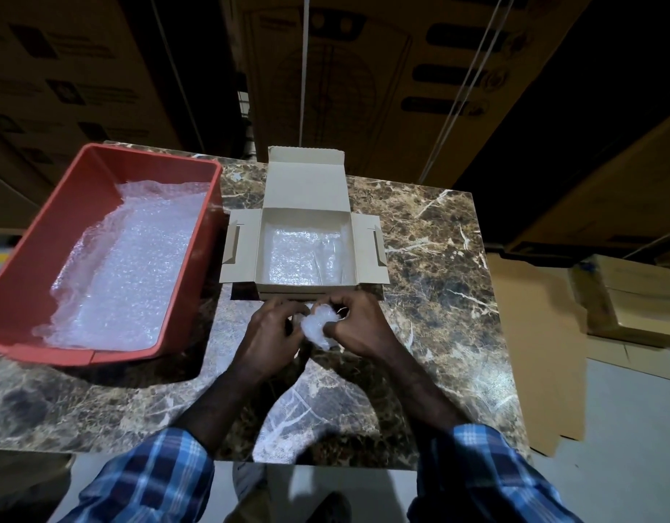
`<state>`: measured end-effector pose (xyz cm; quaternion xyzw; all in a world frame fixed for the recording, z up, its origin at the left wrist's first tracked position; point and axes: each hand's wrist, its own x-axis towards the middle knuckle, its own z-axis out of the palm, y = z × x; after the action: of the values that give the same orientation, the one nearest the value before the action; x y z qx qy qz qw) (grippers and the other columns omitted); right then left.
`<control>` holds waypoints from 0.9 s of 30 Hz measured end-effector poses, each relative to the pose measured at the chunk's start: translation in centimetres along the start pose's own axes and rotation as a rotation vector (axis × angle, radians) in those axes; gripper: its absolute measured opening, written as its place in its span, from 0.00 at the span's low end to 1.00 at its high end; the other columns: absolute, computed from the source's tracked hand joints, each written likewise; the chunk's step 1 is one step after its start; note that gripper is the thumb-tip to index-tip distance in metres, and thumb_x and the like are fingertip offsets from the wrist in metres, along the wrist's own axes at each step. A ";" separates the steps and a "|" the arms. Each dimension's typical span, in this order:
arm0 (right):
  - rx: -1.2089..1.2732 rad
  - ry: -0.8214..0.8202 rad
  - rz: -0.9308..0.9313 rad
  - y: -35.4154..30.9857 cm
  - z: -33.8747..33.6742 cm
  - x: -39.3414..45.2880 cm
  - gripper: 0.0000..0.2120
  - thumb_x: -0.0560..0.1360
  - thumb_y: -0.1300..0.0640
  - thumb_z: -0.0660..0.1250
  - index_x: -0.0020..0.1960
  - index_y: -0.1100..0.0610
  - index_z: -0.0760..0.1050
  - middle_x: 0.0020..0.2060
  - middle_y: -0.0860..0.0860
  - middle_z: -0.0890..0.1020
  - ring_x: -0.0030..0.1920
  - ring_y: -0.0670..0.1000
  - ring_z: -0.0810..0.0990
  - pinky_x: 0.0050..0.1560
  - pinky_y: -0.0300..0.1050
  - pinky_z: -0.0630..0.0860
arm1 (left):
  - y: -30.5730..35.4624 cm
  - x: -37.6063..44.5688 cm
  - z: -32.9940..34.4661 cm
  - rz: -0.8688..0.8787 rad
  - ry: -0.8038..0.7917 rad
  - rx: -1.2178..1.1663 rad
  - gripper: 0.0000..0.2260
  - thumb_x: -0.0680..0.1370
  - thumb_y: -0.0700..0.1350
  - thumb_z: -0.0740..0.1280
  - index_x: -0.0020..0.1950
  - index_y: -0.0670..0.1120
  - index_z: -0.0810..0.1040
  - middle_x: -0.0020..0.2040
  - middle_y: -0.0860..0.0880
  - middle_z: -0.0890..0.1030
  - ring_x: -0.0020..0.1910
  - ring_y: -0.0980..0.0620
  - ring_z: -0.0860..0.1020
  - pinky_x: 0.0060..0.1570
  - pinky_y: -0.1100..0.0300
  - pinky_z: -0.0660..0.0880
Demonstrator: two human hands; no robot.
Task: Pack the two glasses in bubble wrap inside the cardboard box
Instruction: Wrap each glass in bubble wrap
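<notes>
From the head camera, looking down: a marble-patterned worktop (420,258) carries an open cardboard box (307,254) at the middle, its lid flap standing up at the far side and its two side flaps spread flat to left and right. Inside the box lies a bubble-wrapped bundle (303,258), flat on the bottom (whether a glass is within it cannot be told from here).

Just in front of the box's near wall, both hands meet over the worktop. The left hand (269,334) and the right hand (358,326) have their fingers curled round a small wad of bubble wrap (318,322), which shows white between them; the left holds it from the left side, the right pinches it from the right. What the wad contains is hidden by the fingers and the wrap itself. Both forearms come up from plaid blue sleeves (152,481) at the bottom edge.

To the left of the box, well apart from the hands, stands a red plastic bin (35,258) with a sheet of bubble wrap (126,266) spread inside it.

Beyond the worktop's right edge, flattened cardboard (533,334) lies on the floor, with a closed carton (635,296) beside it. Large cartons (344,77) stand stacked behind the worktop.
</notes>
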<state>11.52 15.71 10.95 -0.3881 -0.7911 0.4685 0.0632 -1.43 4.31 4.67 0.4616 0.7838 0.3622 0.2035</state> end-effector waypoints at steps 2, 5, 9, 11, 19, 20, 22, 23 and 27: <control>-0.013 -0.024 0.000 -0.5 -0.4 -0.2 0.17 0.65 0.67 0.69 0.51 0.56 0.85 0.39 0.46 0.86 0.38 0.41 0.82 0.38 0.38 0.79 | 0.2 0.5 -0.6 0.012 -0.053 0.044 0.13 0.74 0.52 0.69 0.58 0.51 0.80 0.51 0.52 0.79 0.47 0.50 0.78 0.44 0.56 0.74; -0.025 -0.041 -0.018 -1.0 -0.8 -0.5 0.16 0.67 0.69 0.68 0.51 0.58 0.85 0.29 0.35 0.79 0.31 0.31 0.77 0.32 0.27 0.69 | 0.7 1.6 -1.4 0.077 -0.134 0.116 0.18 0.73 0.58 0.59 0.61 0.57 0.74 0.52 0.55 0.82 0.47 0.51 0.80 0.44 0.53 0.78; -0.143 -0.054 -0.052 -1.7 -1.2 -0.2 0.19 0.67 0.68 0.67 0.54 0.56 0.85 0.28 0.36 0.76 0.28 0.32 0.74 0.29 0.27 0.67 | 0.0 3.3 -1.9 0.109 -0.219 0.192 0.20 0.73 0.50 0.62 0.65 0.59 0.80 0.53 0.54 0.84 0.44 0.53 0.80 0.46 0.53 0.79; -0.203 -0.080 -0.086 -2.1 -1.1 -0.1 0.24 0.66 0.66 0.66 0.60 0.52 0.83 0.36 0.42 0.83 0.33 0.36 0.78 0.33 0.32 0.72 | 0.0 3.6 -2.0 0.086 -0.229 0.135 0.17 0.73 0.53 0.63 0.58 0.55 0.84 0.48 0.54 0.85 0.39 0.55 0.78 0.42 0.52 0.78; -0.419 -0.081 -0.228 -2.2 0.2 0.1 0.29 0.69 0.68 0.67 0.69 0.53 0.77 0.59 0.55 0.83 0.54 0.54 0.81 0.49 0.35 0.71 | -0.6 4.8 -2.3 -0.032 -0.383 0.022 0.13 0.77 0.40 0.68 0.59 0.49 0.85 0.58 0.50 0.84 0.56 0.53 0.81 0.57 0.56 0.77; -0.436 -0.086 -0.245 -2.3 0.4 0.0 0.30 0.69 0.69 0.67 0.69 0.53 0.77 0.61 0.55 0.82 0.54 0.54 0.81 0.49 0.35 0.71 | -0.6 4.8 -2.5 -0.055 -0.401 0.003 0.13 0.76 0.40 0.67 0.59 0.47 0.85 0.59 0.50 0.84 0.59 0.53 0.81 0.60 0.57 0.75; -0.459 -0.091 -0.216 -2.1 0.8 0.2 0.31 0.69 0.69 0.68 0.70 0.49 0.75 0.61 0.56 0.82 0.49 0.54 0.81 0.48 0.41 0.78 | -0.4 4.7 -2.9 -0.053 -0.436 -0.063 0.17 0.74 0.44 0.65 0.60 0.47 0.85 0.61 0.51 0.83 0.62 0.55 0.79 0.64 0.59 0.74; -0.472 -0.088 -0.191 -2.0 1.0 0.3 0.31 0.70 0.68 0.68 0.70 0.49 0.75 0.60 0.56 0.82 0.47 0.54 0.81 0.45 0.44 0.79 | -0.3 4.7 -3.1 -0.049 -0.457 -0.096 0.18 0.74 0.44 0.65 0.61 0.48 0.84 0.62 0.53 0.82 0.63 0.57 0.79 0.65 0.61 0.72; -0.540 -0.063 -0.159 -1.5 1.9 0.5 0.24 0.74 0.63 0.68 0.69 0.60 0.70 0.58 0.60 0.79 0.53 0.58 0.80 0.42 0.44 0.73 | 0.2 4.5 -3.7 -0.091 -0.487 -0.089 0.15 0.78 0.37 0.66 0.61 0.47 0.84 0.59 0.58 0.80 0.59 0.59 0.77 0.59 0.74 0.69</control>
<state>9.49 14.34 10.93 -0.3130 -0.9168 0.2462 -0.0307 -5.93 6.88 7.25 0.4899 0.7150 0.2650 0.4226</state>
